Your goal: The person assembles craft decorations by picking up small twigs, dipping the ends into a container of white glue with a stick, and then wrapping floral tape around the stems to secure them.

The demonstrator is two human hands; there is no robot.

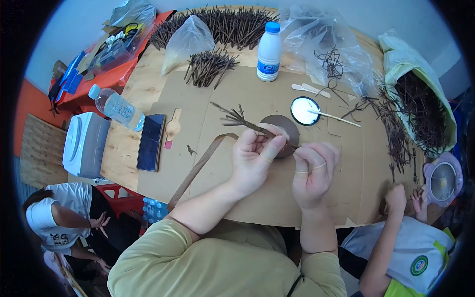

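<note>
My left hand (254, 157) is closed around a small bundle of brown twigs (238, 118), whose forked ends spread toward the upper left. Close by on the right, my right hand (315, 171) pinches at the bundle's lower end; what lies between its fingertips is too small to make out. Yellowish bands circle fingers on both hands. Beneath the hands lies a flat brown disc (293, 126), partly covered. From beside my left wrist a brown ribbon-like strip (197, 167) runs down to the table's near edge. A dark-rimmed dish of white paste (303, 112) sits just beyond, a thin stick across it.
Cardboard (341, 158) covers the table. Stem bundles (217, 27), a white bottle (268, 54) and plastic bags (321, 34) stand at the back. A phone (151, 143) and water bottle (118, 108) are left; a twig-filled sack (425, 109) is right. Two other people sit nearby.
</note>
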